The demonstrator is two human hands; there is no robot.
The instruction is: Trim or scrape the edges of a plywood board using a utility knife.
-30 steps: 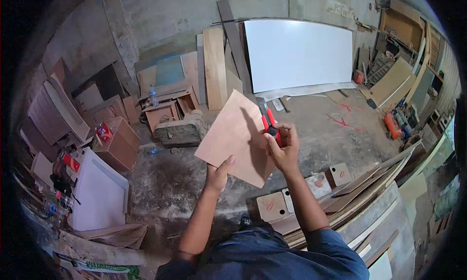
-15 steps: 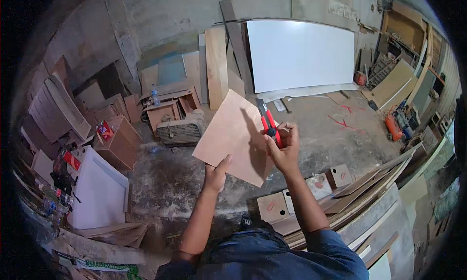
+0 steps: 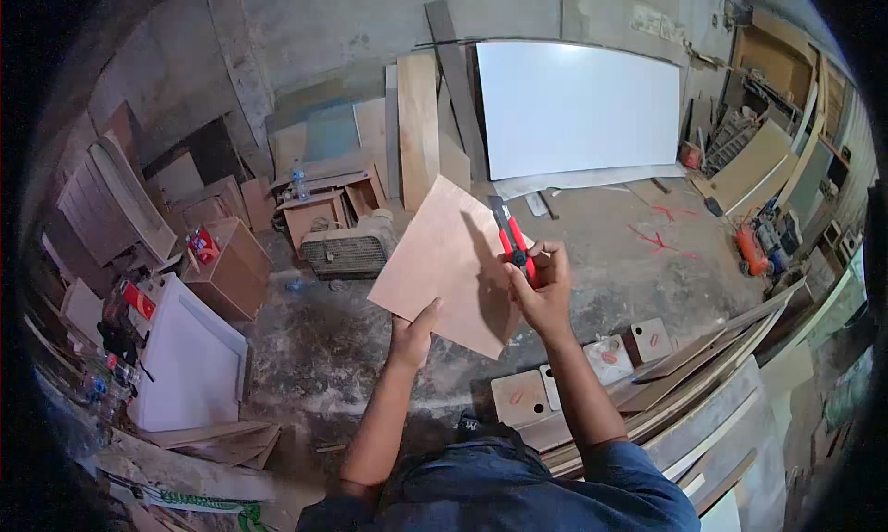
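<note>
- A thin wooden panel (image 3: 444,254), taken as the landmark, is held up over the floor (image 3: 314,356); the step in hand is judged to be the handling of this panel with a blade tool kept ready beside it
- At the panel's lower-left edge, a grip is made by the left hand (image 3: 413,340), with the thumb laid on the face and the other fingers mostly hidden
- At the panel's right edge, a red-and-black cutter knife (image 3: 519,257) is clasped by the right hand (image 3: 548,296), blade pointed upward; the hands are apart, and whether the panel is touched by the right one cannot be told
- For any stroke of the blade, a steady panel and a clear left thumb would be called for
- Compared with a second ago, both grips are unchanged; the white board (image 3: 583,111), beyond the panel's upper right, is shifted slightly rightward from it
</note>
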